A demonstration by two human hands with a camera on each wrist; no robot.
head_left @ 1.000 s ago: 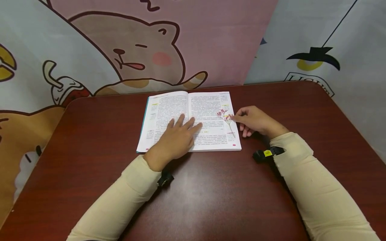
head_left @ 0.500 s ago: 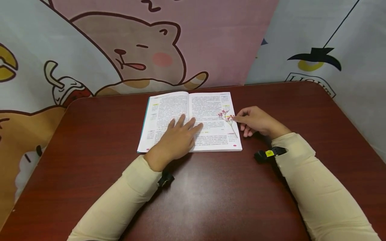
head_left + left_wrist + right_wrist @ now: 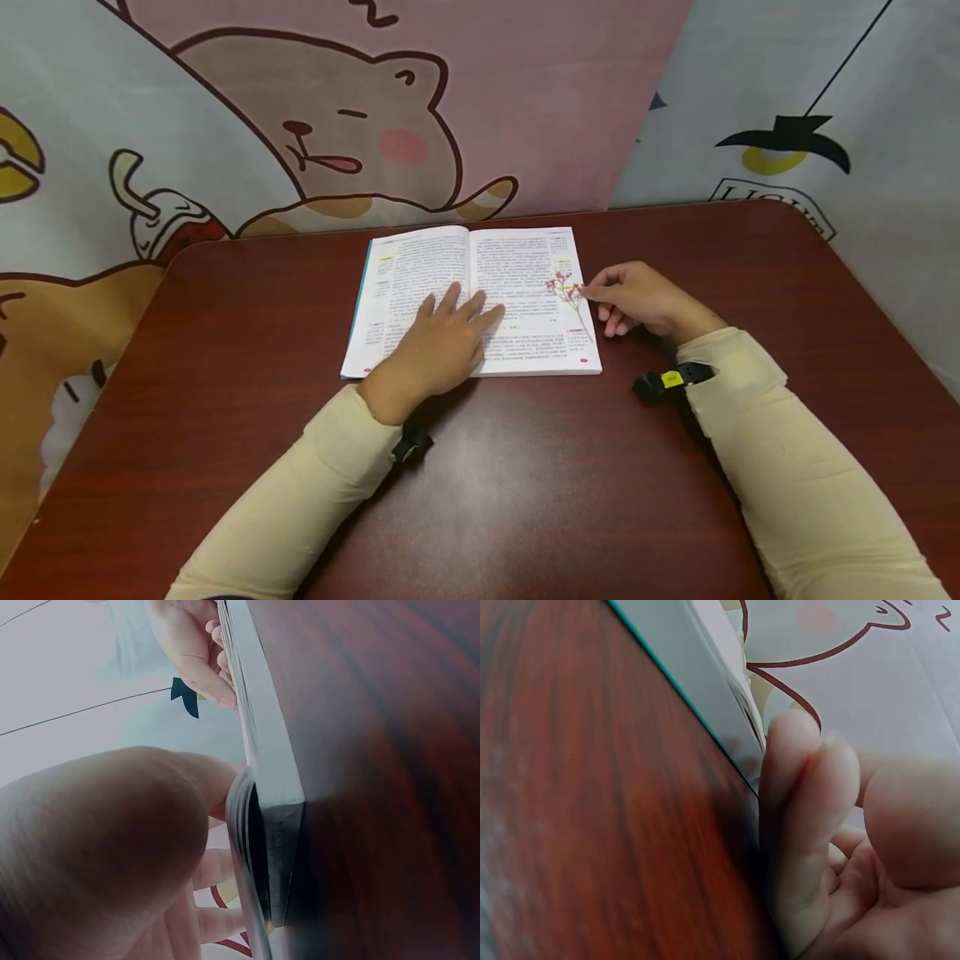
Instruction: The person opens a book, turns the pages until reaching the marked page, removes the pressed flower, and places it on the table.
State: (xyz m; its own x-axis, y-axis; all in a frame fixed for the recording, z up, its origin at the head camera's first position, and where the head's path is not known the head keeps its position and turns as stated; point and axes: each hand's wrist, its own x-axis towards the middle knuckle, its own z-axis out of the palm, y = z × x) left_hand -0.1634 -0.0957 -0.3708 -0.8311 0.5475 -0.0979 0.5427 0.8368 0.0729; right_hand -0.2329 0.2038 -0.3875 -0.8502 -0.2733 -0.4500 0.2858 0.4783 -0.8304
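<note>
An open book (image 3: 517, 258) with printed pages lies toward the far side of the table. My left hand (image 3: 442, 346) rests across its lower middle, over the fold, with fingers spread; in the left wrist view that hand (image 3: 112, 840) stands above the page edges. A small sprig of pink flowers (image 3: 564, 287) with a thin stem lies over the right page near its outer edge. My right hand (image 3: 641, 302) pinches the sprig at its right blossoms between thumb and forefinger, the other fingers curled beside the book. The sprig is hidden behind the fingers (image 3: 810, 772) in the right wrist view.
The dark red-brown table (image 3: 525, 475) extends around the book on all sides. A cartoon-printed backdrop (image 3: 570, 108) hangs right behind its far edge. Black straps with cameras sit at both wrists, the right camera (image 3: 652, 386) low over the table.
My right hand has shifted slightly to the right, and the flower sprig has slid with it toward the page's outer edge. My left hand has stayed in place on the book.
</note>
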